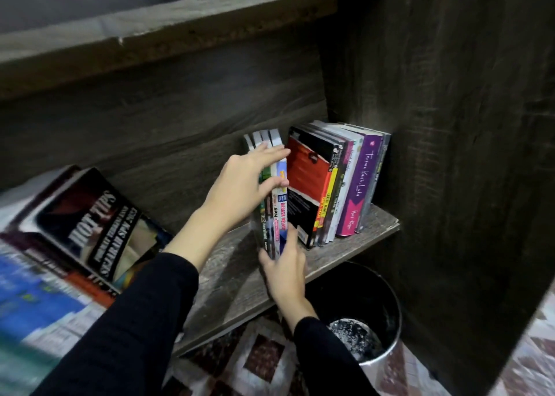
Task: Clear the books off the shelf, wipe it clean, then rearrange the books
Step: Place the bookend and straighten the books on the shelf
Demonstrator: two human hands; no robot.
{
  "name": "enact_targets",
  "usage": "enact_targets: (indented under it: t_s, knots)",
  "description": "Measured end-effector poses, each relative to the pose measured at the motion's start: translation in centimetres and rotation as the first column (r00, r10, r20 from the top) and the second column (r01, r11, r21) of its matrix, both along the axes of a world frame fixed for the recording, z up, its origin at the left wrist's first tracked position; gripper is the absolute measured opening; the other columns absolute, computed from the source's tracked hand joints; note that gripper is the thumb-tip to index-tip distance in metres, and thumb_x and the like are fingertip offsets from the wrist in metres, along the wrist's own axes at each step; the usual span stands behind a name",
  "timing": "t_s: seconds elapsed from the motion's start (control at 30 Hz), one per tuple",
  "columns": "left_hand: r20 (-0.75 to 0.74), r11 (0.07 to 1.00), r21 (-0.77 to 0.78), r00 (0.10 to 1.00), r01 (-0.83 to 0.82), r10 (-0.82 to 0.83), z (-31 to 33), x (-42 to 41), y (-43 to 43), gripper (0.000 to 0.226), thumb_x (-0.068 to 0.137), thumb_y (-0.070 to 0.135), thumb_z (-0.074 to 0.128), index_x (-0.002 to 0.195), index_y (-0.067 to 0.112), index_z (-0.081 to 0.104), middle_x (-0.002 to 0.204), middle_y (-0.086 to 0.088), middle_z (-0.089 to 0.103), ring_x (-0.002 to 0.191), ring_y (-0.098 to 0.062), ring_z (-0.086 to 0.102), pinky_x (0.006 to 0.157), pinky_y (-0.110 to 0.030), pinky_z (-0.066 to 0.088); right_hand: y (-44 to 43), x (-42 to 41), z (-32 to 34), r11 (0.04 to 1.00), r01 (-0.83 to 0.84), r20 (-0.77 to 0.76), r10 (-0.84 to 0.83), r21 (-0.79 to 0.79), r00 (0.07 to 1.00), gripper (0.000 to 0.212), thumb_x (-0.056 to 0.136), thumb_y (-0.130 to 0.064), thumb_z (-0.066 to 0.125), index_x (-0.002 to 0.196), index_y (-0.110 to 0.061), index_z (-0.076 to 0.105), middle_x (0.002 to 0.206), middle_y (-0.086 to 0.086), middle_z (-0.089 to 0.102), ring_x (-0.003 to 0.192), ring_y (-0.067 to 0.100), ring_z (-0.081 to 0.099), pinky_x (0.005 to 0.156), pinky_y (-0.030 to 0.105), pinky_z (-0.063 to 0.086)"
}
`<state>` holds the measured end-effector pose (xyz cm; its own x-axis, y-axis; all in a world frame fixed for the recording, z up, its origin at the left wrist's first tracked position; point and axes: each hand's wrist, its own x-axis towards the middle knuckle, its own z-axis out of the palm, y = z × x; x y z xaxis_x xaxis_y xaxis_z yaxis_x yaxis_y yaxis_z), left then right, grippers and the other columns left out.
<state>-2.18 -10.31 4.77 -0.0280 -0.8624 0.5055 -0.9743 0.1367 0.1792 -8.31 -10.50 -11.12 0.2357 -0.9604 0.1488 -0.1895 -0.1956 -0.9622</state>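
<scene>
Keep the slim books (279, 212), upright on the shelf (231, 284) just beside the standing row (354, 182), squared between left hand (240, 182) gripping their tops and right hand (285, 275) pinching the spines low; move as one.

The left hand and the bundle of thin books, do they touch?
Touching. The head view shows the left hand gripping the bundle of thin books, fingers over its top, thumb on the spines.

Bare shelf (228, 278) left of books (336, 185)
</scene>
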Motion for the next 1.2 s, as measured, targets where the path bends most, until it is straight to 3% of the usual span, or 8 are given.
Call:
enact_targets:
  t_s: [0.23,0.5,0.6,0.67,0.77,0.87,1.07,1.2]
  knots:
    - [0.036,0.996,-0.018,0.995,-0.093,0.093,0.6,2.7,4.3,0.052,0.08,0.021,0.074,0.129,0.017,0.058,0.132,0.0,0.056,0.13,-0.01,0.043,0.11,-0.018,0.027,2.7,1.5,0.4,0.988,-0.138,-0.088,0.132,-0.062,0.987,0.063,0.087,-0.019,0.066,0.14,-0.011,0.033,0.124,0.013,0.059,0.113,0.03,0.055,0.088,0.033,0.041]
    - [0.029,0.938,-0.106,0.942,-0.33,0.335,0.5,6.2,13.3,0.051,0.075,0.015,0.078,0.123,0.009,0.062,0.124,-0.008,0.06,0.122,-0.015,0.046,0.104,-0.016,0.028,8.9,5.6,1.3,0.9,-0.422,-0.189,0.398,-0.112,0.898,0.068,0.09,-0.019,0.06,0.146,-0.015,0.022,0.133,0.015,0.051,0.118,0.033,0.052,0.097,0.037,0.042]
    - [0.163,0.893,-0.158,0.88,-0.422,0.445,0.5,7.1,15.3,0.051,0.075,0.01,0.078,0.123,0.002,0.061,0.121,-0.014,0.062,0.114,-0.027,0.058,0.098,-0.03,0.042,8.8,6.1,1.1,0.865,-0.474,-0.227,0.434,-0.166,0.872,0.069,0.09,-0.017,0.061,0.147,-0.018,0.023,0.136,0.012,0.05,0.12,0.032,0.05,0.099,0.038,0.041]
    - [0.281,0.856,-0.083,0.812,-0.51,0.511,0.9,7.1,15.6,0.048,0.081,0.012,0.074,0.125,0.002,0.059,0.122,-0.017,0.063,0.104,-0.036,0.064,0.088,-0.039,0.05,8.2,5.9,0.9,0.839,-0.517,-0.28,0.462,-0.168,0.841,0.072,0.09,-0.026,0.064,0.148,-0.022,0.022,0.127,0.013,0.056,0.111,0.029,0.055,0.093,0.037,0.046]
    - [0.47,0.741,0.04,0.667,-0.671,0.578,1.6,6.8,15.6,0.041,0.088,0.013,0.064,0.125,0.005,0.051,0.123,-0.015,0.061,0.096,-0.035,0.064,0.072,-0.038,0.049,7.3,5.1,0.3,0.794,-0.59,-0.431,0.485,-0.146,0.761,0.071,0.094,-0.022,0.058,0.151,-0.029,0.016,0.108,0.015,0.063,0.087,0.023,0.059,0.076,0.032,0.05]
    - [0.61,0.676,0.051,0.559,-0.735,0.562,1.8,7.0,16.0,0.056,0.085,0.008,0.063,0.137,0.006,0.041,0.132,-0.012,0.055,0.1,-0.033,0.064,0.07,-0.036,0.05,7.3,4.7,0.0,0.778,-0.602,-0.483,0.464,-0.179,0.743,0.072,0.096,-0.013,0.054,0.152,-0.03,0.011,0.108,0.013,0.064,0.082,0.015,0.055,0.075,0.025,0.048]
    - [0.7,0.634,0.025,0.467,-0.773,0.54,2.1,6.9,15.6,0.041,0.084,-0.003,0.055,0.124,0.005,0.046,0.113,-0.006,0.064,0.098,-0.031,0.064,0.06,-0.033,0.036,7.2,5.4,-0.2,0.821,-0.533,-0.378,0.436,-0.205,0.817,0.056,0.093,-0.004,0.057,0.145,-0.017,0.038,0.131,0.004,0.058,0.094,0.007,0.064,0.084,0.019,0.051]
    - [0.701,0.638,0.015,0.463,-0.77,0.542,1.9,6.7,15.6,0.038,0.085,-0.004,0.054,0.12,0.007,0.045,0.113,-0.004,0.063,0.1,-0.026,0.063,0.062,-0.03,0.034,6.7,5.3,0.3,0.822,-0.522,-0.405,0.408,-0.228,0.818,0.046,0.093,-0.012,0.06,0.137,-0.009,0.047,0.138,0.0,0.047,0.088,-0.002,0.051,0.073,0.007,0.034]
